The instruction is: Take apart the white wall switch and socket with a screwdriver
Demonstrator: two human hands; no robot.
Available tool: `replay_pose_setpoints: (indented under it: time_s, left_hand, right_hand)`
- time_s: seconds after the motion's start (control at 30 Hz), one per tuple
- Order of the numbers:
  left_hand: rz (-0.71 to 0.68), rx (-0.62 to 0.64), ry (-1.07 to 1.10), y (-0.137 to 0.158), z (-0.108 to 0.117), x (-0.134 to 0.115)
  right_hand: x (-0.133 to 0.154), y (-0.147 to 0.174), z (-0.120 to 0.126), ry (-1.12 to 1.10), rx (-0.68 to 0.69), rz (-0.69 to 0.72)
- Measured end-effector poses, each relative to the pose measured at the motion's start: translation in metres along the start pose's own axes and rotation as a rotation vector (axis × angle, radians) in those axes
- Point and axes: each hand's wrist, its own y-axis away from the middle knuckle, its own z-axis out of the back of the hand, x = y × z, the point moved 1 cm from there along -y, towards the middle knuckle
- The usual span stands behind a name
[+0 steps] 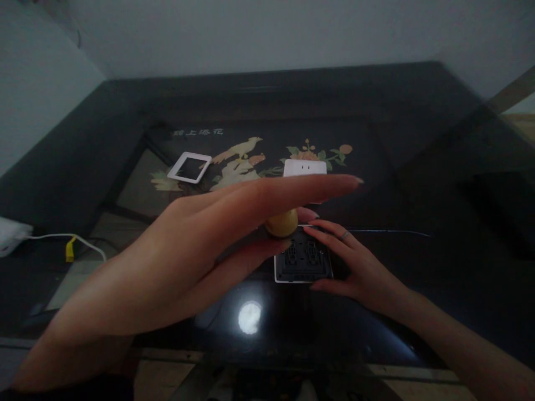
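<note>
A wall socket (304,267) lies back side up on the dark tabletop, its black rear housing showing inside a white rim. My right hand (355,262) grips its right side, fingers along the far edge and thumb at the near corner. Above the socket, my left hand (209,239) has its thumb and fingers closed around a rounded yellow handle, which looks like that of a screwdriver (283,224). The tool's shaft and tip are hidden. Just beyond my left fingers sits a white two-slot socket piece (305,167), partly covered by them.
A white square frame (189,167) lies farther back on the left of the glossy black table (259,100), which has a bird-and-flower picture. At the left edge, a white device (14,236) trails a white cable (62,235) with a yellow tag (69,250).
</note>
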Motion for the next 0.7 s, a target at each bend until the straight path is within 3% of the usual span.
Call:
replay_pose_setpoints:
  time_s: [0.17, 0.27, 0.37, 0.5, 0.6, 0.7]
  left_hand:
    - [-0.1, -0.195, -0.152, -0.001, -0.013, 0.005]
    - [-0.018, -0.08, -0.22, -0.002, -0.011, 0.0]
    - [0.054, 0.007, -0.116, 0.001, -0.005, -0.004]
    - [0.068, -0.112, -0.052, 0.003, -0.008, 0.002]
    - [-0.066, -0.213, -0.14, 0.0, -0.013, 0.004]
    - [-0.095, -0.16, -0.172, -0.002, -0.01, 0.0]
  right_hand:
    - [-0.002, 0.001, -0.001, 0.018, -0.003, 0.008]
    - [-0.003, 0.001, -0.001, 0.02, -0.007, 0.021]
    - [-0.002, 0.001, -0.001, 0.026, -0.005, 0.026]
    - [-0.001, 0.001, -0.001, 0.033, -0.003, 0.018]
    - [-0.002, 0.002, -0.002, 0.031, -0.009, 0.029]
    - [-0.004, 0.002, -0.003, 0.035, -0.032, 0.053]
